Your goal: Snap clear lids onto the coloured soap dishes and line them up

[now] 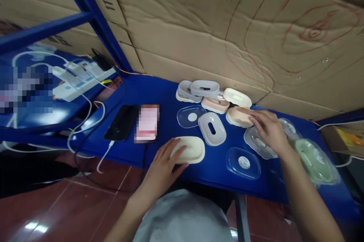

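My left hand [166, 160] lies with spread fingers over the left end of a cream oval soap dish [193, 151] near the table's front edge. My right hand [269, 128] is closed at the right end of a peach soap dish [237, 116], fingers over its far side and thumb nearer me. Between the hands rests a grey oval tray [217, 130] with a slot. Clear oval lids with round white stickers lie beside it: one lid [183, 116] behind left, another lid [247, 168] at the front. Under my right wrist is a clear-covered grey dish [256, 143].
At the back stand grey dishes [204, 86], another peach dish [213, 105] and a cream tray [237, 97]. A green dish [315, 160] lies far right. Left are a black phone [121, 122], a lit phone [148, 122], cables and a power strip [71, 86]. Cardboard [182, 48] walls the back.
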`<state>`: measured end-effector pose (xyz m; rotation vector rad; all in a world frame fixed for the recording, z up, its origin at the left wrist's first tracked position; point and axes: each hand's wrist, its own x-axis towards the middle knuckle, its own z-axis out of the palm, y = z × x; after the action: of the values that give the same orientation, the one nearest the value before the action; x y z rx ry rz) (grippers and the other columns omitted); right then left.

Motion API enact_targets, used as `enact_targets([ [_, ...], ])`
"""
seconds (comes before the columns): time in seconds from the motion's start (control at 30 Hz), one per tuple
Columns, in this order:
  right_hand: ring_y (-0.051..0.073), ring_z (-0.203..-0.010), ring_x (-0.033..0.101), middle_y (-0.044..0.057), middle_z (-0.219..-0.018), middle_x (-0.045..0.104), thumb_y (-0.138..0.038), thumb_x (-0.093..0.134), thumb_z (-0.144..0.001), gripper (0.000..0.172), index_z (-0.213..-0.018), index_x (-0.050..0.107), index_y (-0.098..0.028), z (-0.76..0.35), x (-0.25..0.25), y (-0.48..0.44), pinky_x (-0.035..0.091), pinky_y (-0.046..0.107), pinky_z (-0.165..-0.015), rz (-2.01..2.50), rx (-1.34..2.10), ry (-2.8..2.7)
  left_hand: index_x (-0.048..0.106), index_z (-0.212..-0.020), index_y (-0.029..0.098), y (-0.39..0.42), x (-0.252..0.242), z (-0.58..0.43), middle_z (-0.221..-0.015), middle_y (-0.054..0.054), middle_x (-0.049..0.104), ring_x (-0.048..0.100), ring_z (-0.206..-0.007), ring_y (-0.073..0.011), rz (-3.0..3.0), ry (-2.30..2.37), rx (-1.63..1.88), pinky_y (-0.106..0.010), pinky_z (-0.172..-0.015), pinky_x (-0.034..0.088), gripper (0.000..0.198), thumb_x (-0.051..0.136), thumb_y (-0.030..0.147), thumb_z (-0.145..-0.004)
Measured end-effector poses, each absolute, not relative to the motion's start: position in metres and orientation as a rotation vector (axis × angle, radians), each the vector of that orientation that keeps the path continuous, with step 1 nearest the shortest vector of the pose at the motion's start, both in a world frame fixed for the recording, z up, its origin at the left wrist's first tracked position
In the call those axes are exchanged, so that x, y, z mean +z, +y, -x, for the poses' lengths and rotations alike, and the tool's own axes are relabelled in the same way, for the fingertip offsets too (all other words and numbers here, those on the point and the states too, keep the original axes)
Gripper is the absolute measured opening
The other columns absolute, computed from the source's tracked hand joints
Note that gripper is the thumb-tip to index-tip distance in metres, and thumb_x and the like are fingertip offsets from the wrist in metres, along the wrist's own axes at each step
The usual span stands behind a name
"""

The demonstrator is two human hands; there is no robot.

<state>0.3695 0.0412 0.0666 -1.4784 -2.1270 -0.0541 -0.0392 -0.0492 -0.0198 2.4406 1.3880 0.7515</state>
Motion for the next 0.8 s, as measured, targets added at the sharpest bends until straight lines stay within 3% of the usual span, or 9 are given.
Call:
enact_targets([
  [0.1,0.028,-0.111,0.069,0.01,-0.118,0.075,-0.028,0.055,-0.105,0.036,-0.14,0.066,-0.029,-0.323,0.063,-0.01,0.052,0.05,-0.099,1.398,-0.142,-2.126,0.047,-0.155,0.029,-0.057,-0.028,0.037,-0.157,-0.015,0.054,0.05,-0.149,-0.036,-2.414,1.324,0.758,-0.058,-0.115,0.052,0.061,0.071,0.031,-0.099],
  [0.2,0.025,-0.108,0.07,0.007,-0.111,0.075,-0.009,0.055,-0.1,0.056,-0.152,0.057,-0.032,-0.267,0.048,-0.061,0.053,0.047,-0.101,1.202,-0.163,-2.229,0.033,-0.163,0.033,-0.058,-0.033,0.037,-0.167,-0.018,0.039,0.051,-0.148,-0.0378,-2.335,1.291,0.784,-0.058,-0.111,0.056,0.082,0.078,0.029,-0.094],
  [0.33,0.021,-0.109,0.069,0.006,-0.107,0.077,-0.006,0.048,-0.103,0.05,-0.148,0.061,-0.024,-0.211,0.021,-0.097,0.051,0.042,-0.107,1.111,0.013,-2.379,0.019,-0.167,0.037,-0.062,-0.035,0.041,-0.176,-0.021,0.014,0.052,-0.147,-0.0392,-2.237,1.245,0.911,-0.055,-0.106,0.06,0.102,0.084,0.029,-0.089],
  [0.4,0.021,-0.109,0.069,0.006,-0.109,0.077,-0.007,0.049,-0.104,0.044,-0.143,0.064,-0.021,-0.199,0.009,-0.098,0.051,0.043,-0.109,1.103,0.06,-2.401,0.024,-0.166,0.037,-0.064,-0.033,0.044,-0.177,-0.019,0.015,0.046,-0.152,-0.0403,-2.29,1.247,0.905,-0.056,-0.109,0.059,0.095,0.081,0.027,-0.091],
  [0.47,0.022,-0.113,0.068,0.007,-0.115,0.076,-0.009,0.052,-0.104,0.042,-0.142,0.064,-0.021,-0.194,-0.001,-0.094,0.05,0.044,-0.112,1.116,0.103,-2.421,0.037,-0.163,0.035,-0.063,-0.03,0.046,-0.174,-0.015,0.029,0.041,-0.155,-0.0404,-2.407,1.24,0.817,-0.058,-0.113,0.055,0.08,0.078,0.027,-0.094],
  [0.57,0.023,-0.125,0.064,0.007,-0.13,0.073,-0.012,0.054,-0.104,0.043,-0.145,0.062,-0.024,-0.195,-0.009,-0.086,0.047,0.047,-0.118,1.144,0.202,-2.471,0.051,-0.155,0.031,-0.062,-0.025,0.048,-0.166,-0.012,0.046,0.044,-0.154,-0.0369,-2.525,1.209,0.741,-0.056,-0.116,0.053,0.06,0.072,0.027,-0.099],
  [0.8,0.021,-0.128,0.064,0.005,-0.133,0.073,-0.001,0.043,-0.1,0.055,-0.146,0.061,-0.025,-0.2,-0.004,-0.08,0.047,0.046,-0.12,1.088,0.234,-2.456,0.057,-0.147,0.029,-0.058,-0.022,0.047,-0.162,-0.014,0.048,0.045,-0.152,-0.0351,-2.465,1.231,0.829,-0.055,-0.115,0.055,0.045,0.066,0.027,-0.102],
])
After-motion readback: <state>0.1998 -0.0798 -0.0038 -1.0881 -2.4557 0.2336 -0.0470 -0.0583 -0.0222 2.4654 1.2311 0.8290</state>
